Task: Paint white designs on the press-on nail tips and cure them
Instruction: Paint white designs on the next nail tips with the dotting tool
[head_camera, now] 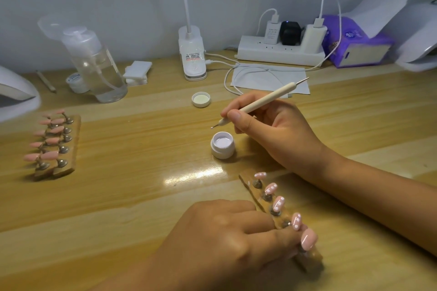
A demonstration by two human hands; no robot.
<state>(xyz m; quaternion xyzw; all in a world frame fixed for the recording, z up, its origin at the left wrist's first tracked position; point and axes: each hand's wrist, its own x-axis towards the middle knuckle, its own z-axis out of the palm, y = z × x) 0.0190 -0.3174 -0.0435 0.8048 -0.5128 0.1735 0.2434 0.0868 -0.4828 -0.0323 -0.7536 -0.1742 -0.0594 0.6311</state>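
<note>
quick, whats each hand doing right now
Left hand: holds the wooden nail stand.
Right hand: pinches the dotting tool.

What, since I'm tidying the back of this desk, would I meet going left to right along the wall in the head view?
Clear pump bottle → white cotton pads → clip lamp base → power strip → purple tissue pack.

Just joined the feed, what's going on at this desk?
Nail dotting is in progress. The right hand holds a dotting tool, its tip just above the open gel jar. The left hand steadies the near wooden holder: four tips carry white dots, and the nearest tip is plain pink. More plain tips stand on holders to the left.
</note>
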